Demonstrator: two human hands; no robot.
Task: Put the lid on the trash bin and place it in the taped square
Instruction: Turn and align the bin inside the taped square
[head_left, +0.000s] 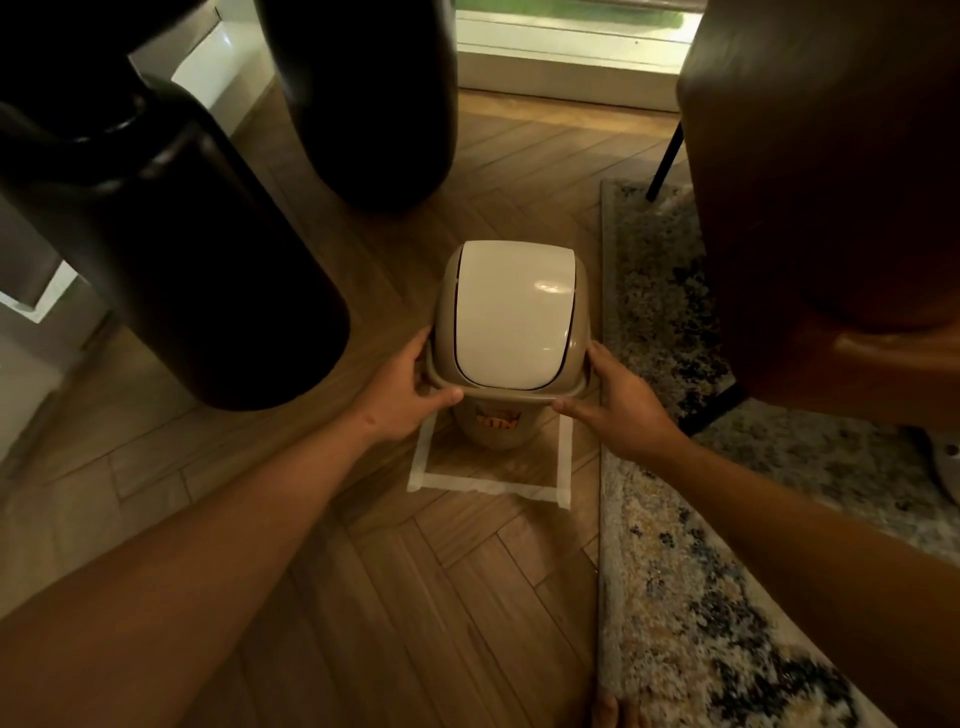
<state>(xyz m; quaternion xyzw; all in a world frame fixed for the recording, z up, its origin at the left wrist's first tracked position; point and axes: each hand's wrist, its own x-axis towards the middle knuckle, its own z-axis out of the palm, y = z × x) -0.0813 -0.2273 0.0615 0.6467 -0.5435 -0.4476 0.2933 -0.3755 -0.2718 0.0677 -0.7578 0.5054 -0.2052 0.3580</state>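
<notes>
A small beige trash bin stands upright on the wooden floor inside a square of white tape. Its beige lid with a white swing flap sits on top of the bin. My left hand grips the lid's rim on the left side, thumb along the front edge. On the right side my right hand holds the same rim. The bin's base covers the far part of the square, and the tape's far side is hidden behind it.
Two large dark rounded objects stand to the left and behind. A brown leather chair with black legs is at the right on a patterned rug. A window sill runs along the back.
</notes>
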